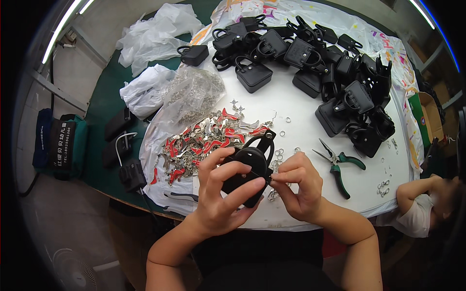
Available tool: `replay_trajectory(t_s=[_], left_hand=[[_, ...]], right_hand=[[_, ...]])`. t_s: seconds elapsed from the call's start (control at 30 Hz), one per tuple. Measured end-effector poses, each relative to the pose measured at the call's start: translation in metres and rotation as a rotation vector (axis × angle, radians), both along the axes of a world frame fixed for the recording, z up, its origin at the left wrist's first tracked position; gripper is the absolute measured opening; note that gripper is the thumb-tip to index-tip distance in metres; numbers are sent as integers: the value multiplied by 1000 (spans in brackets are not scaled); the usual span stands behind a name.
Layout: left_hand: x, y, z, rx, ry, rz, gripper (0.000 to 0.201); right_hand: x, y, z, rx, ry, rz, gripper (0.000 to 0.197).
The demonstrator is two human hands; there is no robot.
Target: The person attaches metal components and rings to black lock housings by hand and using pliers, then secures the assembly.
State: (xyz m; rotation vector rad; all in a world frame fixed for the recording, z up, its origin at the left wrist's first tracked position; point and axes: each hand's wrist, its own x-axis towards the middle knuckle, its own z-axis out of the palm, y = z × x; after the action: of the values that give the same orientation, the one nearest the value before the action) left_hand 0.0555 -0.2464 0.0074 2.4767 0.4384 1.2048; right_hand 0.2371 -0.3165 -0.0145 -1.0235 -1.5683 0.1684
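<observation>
A small black handbag (254, 156) with loop handles is held up over the table's near edge. My left hand (213, 201) grips it, thumb and fingers closed round its body. At the bag's right side my right hand (303, 191) pinches thumb and forefinger together; what lies between the fingertips is too small to make out. Several metal rings (279, 153) are scattered just beyond my right hand. Open-jawed needle-nose pliers (336, 159) with green and black handles lie to its right. Left of the bag spreads a heap of red and silver charms (225, 135), some shaped like high-heeled shoes.
A large pile of black mini handbags (301, 51) covers the table's far and right side. Clear plastic bags (194, 92) of metal parts sit at left, near dark devices with a cable (127, 138). Another person (417, 203) is at the right edge, beside more rings (383, 189).
</observation>
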Motion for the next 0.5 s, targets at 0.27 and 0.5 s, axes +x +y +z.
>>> replay_trajectory(t_s=[0.27, 0.5], left_hand=[[-7, -3, -9, 335, 3, 91, 47], [-56, 0, -1, -111, 151, -177, 60]], right_hand=[[2, -2, 26, -56, -217, -60, 20], [13, -18, 41, -210, -233, 79, 21]])
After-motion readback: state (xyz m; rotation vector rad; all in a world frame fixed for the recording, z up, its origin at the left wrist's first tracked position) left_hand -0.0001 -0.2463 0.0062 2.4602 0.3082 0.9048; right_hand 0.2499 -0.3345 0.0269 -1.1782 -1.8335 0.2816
